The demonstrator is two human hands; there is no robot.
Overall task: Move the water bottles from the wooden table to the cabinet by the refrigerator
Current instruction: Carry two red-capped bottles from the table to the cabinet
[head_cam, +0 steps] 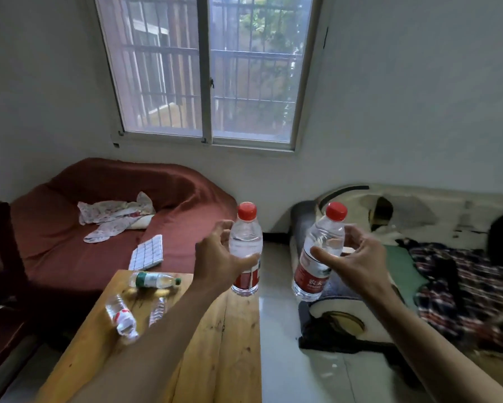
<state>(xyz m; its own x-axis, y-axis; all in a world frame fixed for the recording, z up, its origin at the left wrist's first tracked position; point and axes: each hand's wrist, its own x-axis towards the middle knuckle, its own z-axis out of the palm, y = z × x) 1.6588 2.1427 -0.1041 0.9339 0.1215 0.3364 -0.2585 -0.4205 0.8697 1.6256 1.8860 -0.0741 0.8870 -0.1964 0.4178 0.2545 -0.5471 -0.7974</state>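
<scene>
Left hand [219, 261] extends forward, fingers curled round an upright red-capped bottle [245, 242] above the wooden table's [215, 344] far edge; right hand [350, 258] grips a second bottle [321, 248], tilted, beyond the table; three bottles lie on the tabletop.

On counter [215, 344]: three lying bottles [154, 280], left part.
Behind counter: sofa [70, 251].
Right of counter: floor [288, 344], then bed [448, 271].
Above sofa: window [206, 68].
</scene>
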